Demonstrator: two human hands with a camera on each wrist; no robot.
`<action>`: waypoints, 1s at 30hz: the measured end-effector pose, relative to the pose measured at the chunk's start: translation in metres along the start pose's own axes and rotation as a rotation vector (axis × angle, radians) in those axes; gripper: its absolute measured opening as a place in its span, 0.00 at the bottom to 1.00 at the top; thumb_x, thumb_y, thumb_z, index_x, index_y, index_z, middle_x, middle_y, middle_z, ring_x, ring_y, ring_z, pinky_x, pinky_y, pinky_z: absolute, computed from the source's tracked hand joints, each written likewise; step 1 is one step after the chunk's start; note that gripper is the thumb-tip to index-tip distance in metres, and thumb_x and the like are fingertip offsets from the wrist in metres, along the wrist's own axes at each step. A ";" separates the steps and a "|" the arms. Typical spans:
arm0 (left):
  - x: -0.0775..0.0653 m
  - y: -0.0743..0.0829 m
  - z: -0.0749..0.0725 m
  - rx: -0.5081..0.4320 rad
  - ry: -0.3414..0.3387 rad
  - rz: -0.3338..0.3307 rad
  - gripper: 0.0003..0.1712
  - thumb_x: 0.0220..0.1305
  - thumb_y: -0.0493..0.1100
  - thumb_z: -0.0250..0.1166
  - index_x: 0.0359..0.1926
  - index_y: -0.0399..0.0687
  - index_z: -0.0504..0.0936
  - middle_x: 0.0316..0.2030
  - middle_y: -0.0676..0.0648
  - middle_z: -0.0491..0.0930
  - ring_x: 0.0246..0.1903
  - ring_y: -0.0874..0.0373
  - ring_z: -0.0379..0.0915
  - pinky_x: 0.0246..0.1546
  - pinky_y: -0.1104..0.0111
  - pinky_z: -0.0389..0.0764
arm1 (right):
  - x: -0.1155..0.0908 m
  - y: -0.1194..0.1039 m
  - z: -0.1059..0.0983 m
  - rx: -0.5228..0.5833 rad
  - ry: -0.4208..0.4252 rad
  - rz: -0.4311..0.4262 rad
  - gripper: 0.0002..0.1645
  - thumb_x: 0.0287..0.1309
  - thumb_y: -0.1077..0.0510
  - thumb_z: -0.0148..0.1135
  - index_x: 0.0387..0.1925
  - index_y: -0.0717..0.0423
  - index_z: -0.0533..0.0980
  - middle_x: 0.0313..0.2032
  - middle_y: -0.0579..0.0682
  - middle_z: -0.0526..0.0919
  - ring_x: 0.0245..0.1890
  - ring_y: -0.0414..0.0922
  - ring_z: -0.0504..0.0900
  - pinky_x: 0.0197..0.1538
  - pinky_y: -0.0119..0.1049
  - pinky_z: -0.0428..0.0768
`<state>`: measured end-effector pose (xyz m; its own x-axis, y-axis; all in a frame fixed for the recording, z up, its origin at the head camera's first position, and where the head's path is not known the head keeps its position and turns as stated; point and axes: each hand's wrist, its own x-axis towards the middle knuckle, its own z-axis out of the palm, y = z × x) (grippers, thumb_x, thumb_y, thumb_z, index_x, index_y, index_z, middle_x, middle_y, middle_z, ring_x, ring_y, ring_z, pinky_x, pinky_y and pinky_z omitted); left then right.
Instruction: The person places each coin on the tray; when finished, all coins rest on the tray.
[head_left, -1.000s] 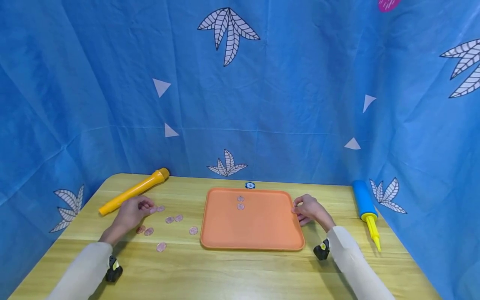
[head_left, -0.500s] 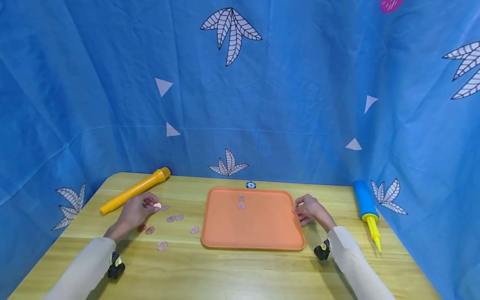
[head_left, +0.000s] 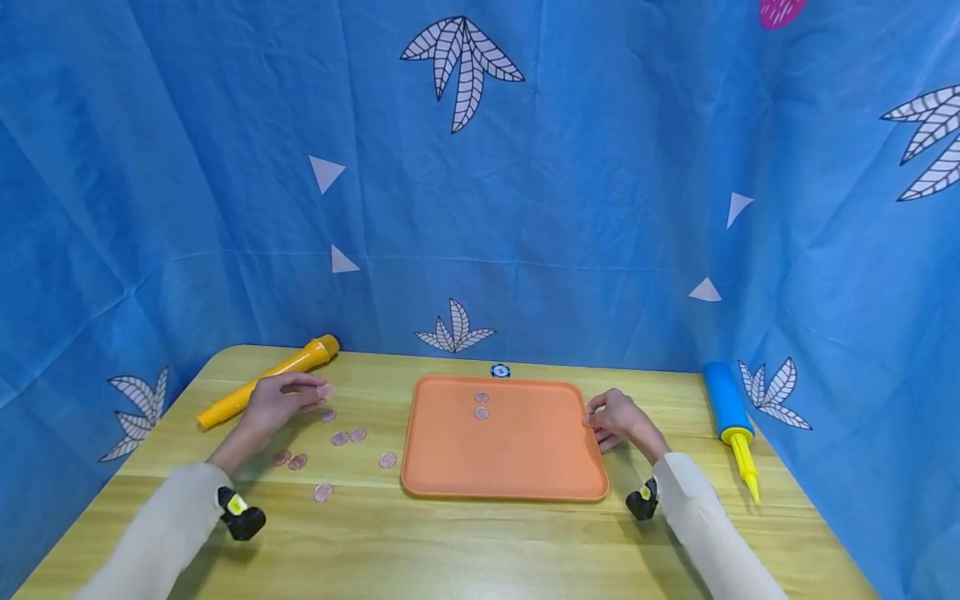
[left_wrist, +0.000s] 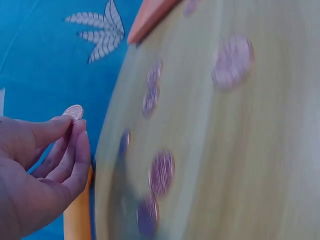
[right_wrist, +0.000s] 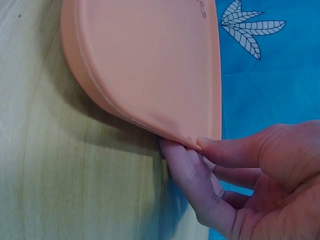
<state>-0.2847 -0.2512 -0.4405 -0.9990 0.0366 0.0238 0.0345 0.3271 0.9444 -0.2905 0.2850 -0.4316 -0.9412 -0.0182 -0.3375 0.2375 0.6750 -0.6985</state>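
Between thumb and fingertips my left hand point(head_left: 277, 406) pinches a copper coin point(left_wrist: 74, 112), held up off the table. Several more copper coins lie on the wood near it, among them a pair point(head_left: 349, 437) side by side and a single coin point(head_left: 323, 492) nearer the front. An orange tray point(head_left: 502, 467) rests at the middle of the table, with two coins point(head_left: 482, 406) inside toward its back. My right hand point(head_left: 618, 419) grips the tray's right rim, thumb on top and fingers underneath, as the right wrist view shows.
A yellow-orange tube with a knobbed end point(head_left: 311, 356) lies at the back left, behind my left hand. At the right edge lies a blue and yellow balloon pump point(head_left: 727, 417). A small blue round chip point(head_left: 500, 371) sits behind the tray. Blue patterned cloth point(head_left: 525, 208) hangs around the table.
My left hand has picked the coin up from the table and raised it slightly to the right. The right hand keeps its hold on the tray, which has not moved.
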 end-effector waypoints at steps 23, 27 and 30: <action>0.031 0.048 0.138 -0.038 -0.158 -0.038 0.11 0.68 0.30 0.69 0.50 0.29 0.86 0.43 0.36 0.87 0.37 0.56 0.85 0.48 0.56 0.89 | 0.002 0.003 -0.006 0.066 -0.074 -0.013 0.06 0.71 0.68 0.61 0.43 0.70 0.78 0.24 0.54 0.85 0.23 0.44 0.87 0.34 0.45 0.90; 0.025 0.052 0.155 -0.005 -0.159 -0.040 0.09 0.66 0.27 0.69 0.47 0.31 0.88 0.42 0.38 0.86 0.37 0.56 0.83 0.44 0.61 0.90 | 0.002 0.005 -0.006 0.089 -0.079 -0.016 0.06 0.71 0.68 0.61 0.44 0.70 0.78 0.23 0.53 0.85 0.22 0.43 0.86 0.34 0.45 0.90; 0.022 0.051 0.166 -0.027 -0.185 -0.037 0.08 0.65 0.26 0.69 0.45 0.31 0.88 0.40 0.39 0.86 0.35 0.56 0.84 0.42 0.62 0.90 | 0.001 0.006 -0.005 0.095 -0.075 -0.017 0.06 0.71 0.68 0.61 0.43 0.70 0.78 0.23 0.53 0.84 0.22 0.43 0.86 0.33 0.45 0.90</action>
<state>-0.3001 -0.0770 -0.4464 -0.9775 0.1988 -0.0699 -0.0057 0.3065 0.9519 -0.2914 0.2928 -0.4327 -0.9255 -0.0866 -0.3686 0.2464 0.6014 -0.7600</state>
